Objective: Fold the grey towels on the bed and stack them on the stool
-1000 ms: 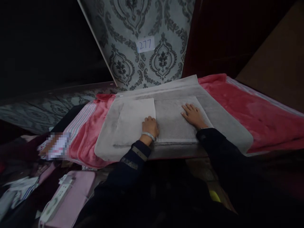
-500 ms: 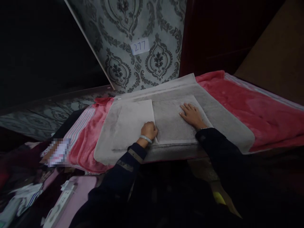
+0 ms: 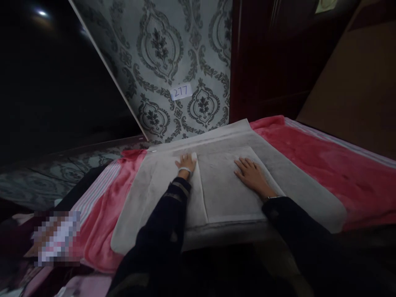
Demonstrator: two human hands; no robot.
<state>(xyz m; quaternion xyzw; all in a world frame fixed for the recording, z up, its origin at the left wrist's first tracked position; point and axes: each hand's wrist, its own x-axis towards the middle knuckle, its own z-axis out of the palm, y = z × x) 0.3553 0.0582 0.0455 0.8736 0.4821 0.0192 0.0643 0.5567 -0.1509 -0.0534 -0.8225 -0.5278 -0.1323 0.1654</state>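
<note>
From where I stand, the folded grey cloth [image 3: 230,198] lies on a larger grey sheet [image 3: 298,185]. Left hand [image 3: 186,162]: fingers spread on the flap [image 3: 162,177], beside its edge. Right hand [image 3: 251,175]: flat, fingers slightly parted. Apparent step: smoothing. Next move should hold right, press along that edge.

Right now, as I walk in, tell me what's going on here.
Someone has both palms down on a folded grey cloth. The left hand is at the far end of its folded-over flap, near the flap's edge, fingers spread. The right hand lies flat on the part beside the flap. The folded cloth sits on a larger grey mat, which is spread over a red blanket.
</note>
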